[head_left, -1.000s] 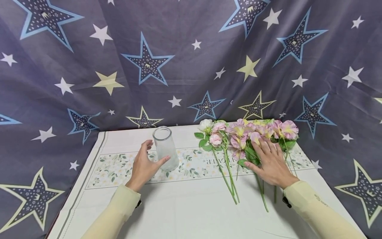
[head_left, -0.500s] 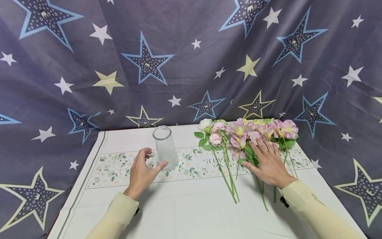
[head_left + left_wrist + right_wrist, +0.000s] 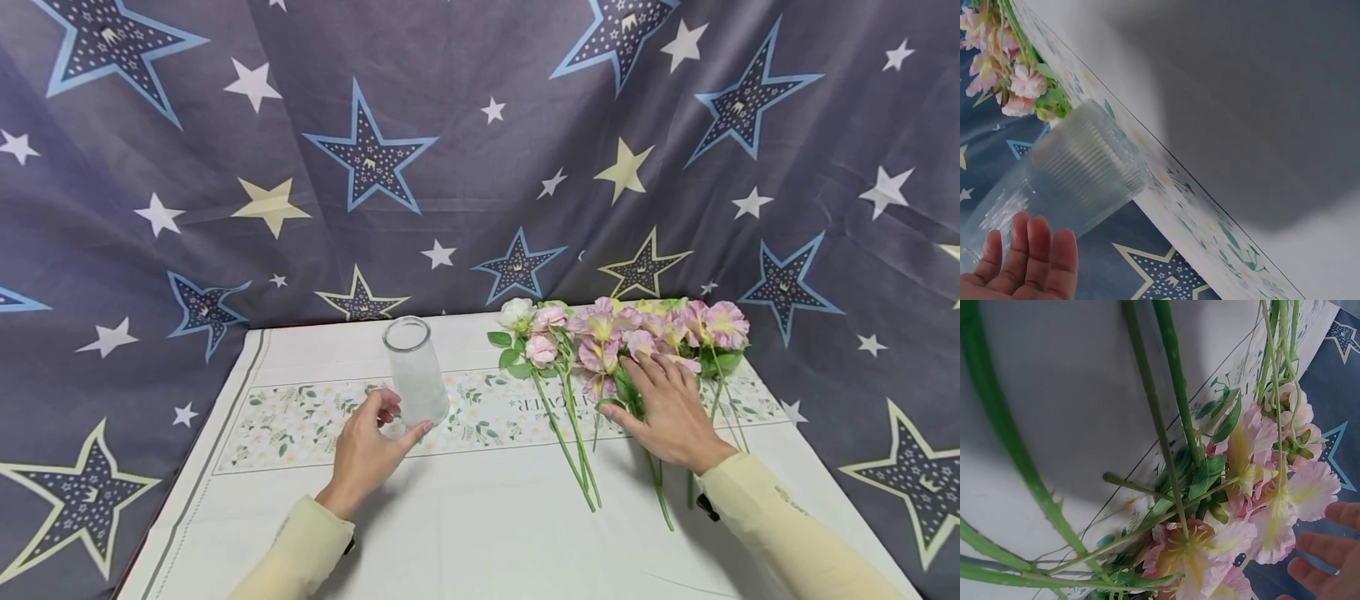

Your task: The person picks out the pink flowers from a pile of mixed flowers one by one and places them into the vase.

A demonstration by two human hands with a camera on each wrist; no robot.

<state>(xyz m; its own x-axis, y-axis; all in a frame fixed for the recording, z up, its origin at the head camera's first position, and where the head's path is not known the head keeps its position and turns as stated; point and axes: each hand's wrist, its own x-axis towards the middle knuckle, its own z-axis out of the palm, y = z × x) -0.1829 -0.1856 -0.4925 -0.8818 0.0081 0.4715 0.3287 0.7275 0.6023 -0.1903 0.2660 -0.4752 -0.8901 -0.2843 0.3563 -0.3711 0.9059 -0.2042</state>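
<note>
A clear, ribbed glass vase (image 3: 417, 375) stands upright on the table's left half. Beside its lower left side, my left hand (image 3: 370, 454) is held with loosely bent fingers and the thumb apart. The thumb tip overlaps the vase base in the head view; touch cannot be told. In the left wrist view, fingers (image 3: 1038, 253) rise before the vase (image 3: 1079, 169), not wrapped round it. My right hand (image 3: 667, 417) hovers spread over the stems of pink-and-yellow artificial flowers (image 3: 600, 325), partly hiding them. Its fingers (image 3: 1322, 550) hold no stem in the right wrist view.
Pink roses (image 3: 542, 350) and a white rose (image 3: 517, 314) lie left of the pink-and-yellow flowers, stems toward me. A white tablecloth (image 3: 480, 533) with a printed floral band covers the table. A star-patterned curtain (image 3: 465, 167) hangs behind and at both sides.
My left hand has drawn back a little toward me, lower along the vase's side. My right hand has shifted slightly left and toward me. Vase and flowers stay in place.
</note>
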